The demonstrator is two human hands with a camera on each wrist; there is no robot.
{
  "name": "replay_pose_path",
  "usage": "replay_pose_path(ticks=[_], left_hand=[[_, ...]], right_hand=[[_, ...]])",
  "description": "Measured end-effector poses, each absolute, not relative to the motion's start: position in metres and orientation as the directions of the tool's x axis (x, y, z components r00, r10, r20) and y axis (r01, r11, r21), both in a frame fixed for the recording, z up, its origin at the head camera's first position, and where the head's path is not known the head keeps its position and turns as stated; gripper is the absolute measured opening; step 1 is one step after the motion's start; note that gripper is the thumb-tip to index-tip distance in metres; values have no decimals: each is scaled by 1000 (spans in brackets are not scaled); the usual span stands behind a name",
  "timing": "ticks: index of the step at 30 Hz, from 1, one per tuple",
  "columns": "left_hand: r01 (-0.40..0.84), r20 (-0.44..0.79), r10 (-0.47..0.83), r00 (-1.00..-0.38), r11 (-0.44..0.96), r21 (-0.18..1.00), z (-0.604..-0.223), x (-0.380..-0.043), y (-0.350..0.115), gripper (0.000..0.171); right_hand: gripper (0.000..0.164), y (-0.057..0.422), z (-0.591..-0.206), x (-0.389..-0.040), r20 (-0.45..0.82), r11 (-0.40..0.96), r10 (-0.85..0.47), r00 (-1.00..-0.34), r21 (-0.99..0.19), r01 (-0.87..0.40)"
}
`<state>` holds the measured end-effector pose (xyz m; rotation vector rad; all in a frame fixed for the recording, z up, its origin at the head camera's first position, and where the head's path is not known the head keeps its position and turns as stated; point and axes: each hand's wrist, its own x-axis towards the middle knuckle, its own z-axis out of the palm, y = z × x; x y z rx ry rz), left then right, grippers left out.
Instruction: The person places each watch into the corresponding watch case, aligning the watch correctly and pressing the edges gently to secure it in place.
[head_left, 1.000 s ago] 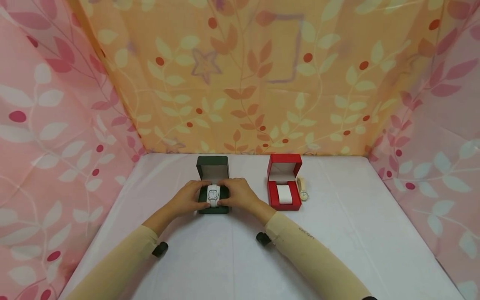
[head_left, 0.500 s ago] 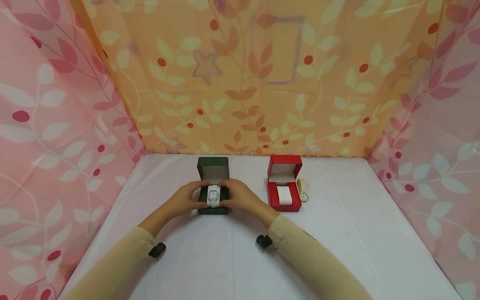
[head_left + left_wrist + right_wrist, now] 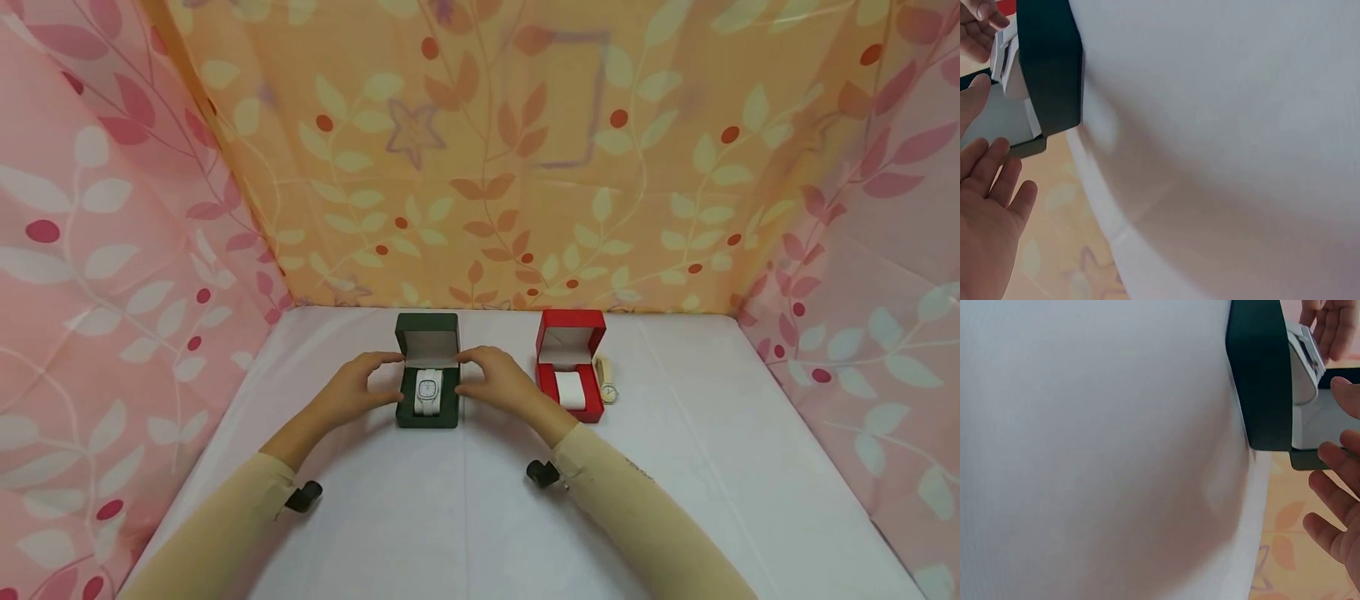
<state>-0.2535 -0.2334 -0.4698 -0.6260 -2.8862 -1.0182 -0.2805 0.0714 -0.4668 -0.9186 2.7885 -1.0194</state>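
Note:
A white-strapped watch sits on its cushion inside the green watch box, whose lid stands raised at the back. On the box's left side is my left hand, thumb and fingers spread apart and holding nothing. Across from it, my right hand is likewise spread at the box's right side, with nothing in its grasp. In the left wrist view the green box lies beyond the loose fingers. The right wrist view shows the watch standing above the box's edge between both hands.
To the right, a red watch box stands with its lid up and a white cushion inside. Against its right side lies a watch with a cream strap. Patterned cloth walls enclose the white table.
Both hands have let go of the white watch and drawn apart, the left one leftward and the right one rightward. The watch stays in the green box.

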Motion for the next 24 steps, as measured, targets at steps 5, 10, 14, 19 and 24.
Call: replay_pose_path(ticks=[5, 10, 14, 19, 24], left_hand=[[396, 188, 356, -915, 711, 581, -463, -255, -240, 68], [402, 210, 345, -915, 719, 567, -457, -259, -245, 68], [389, 218, 323, -921, 726, 567, -452, -263, -249, 69], [371, 223, 297, -928, 729, 575, -445, -268, -250, 69], [344, 207, 275, -939, 736, 583, -439, -275, -250, 70]], right_hand=[[52, 77, -463, -286, 204, 607, -525, -826, -591, -531], [54, 83, -456, -290, 209, 624, -503, -839, -584, -519], [55, 86, -452, -295, 220, 638, -484, -847, -574, -514], [57, 90, -450, -303, 228, 636, -468, -854, -584, -505], [58, 91, -447, -312, 242, 633, -465, -852, -581, -511]])
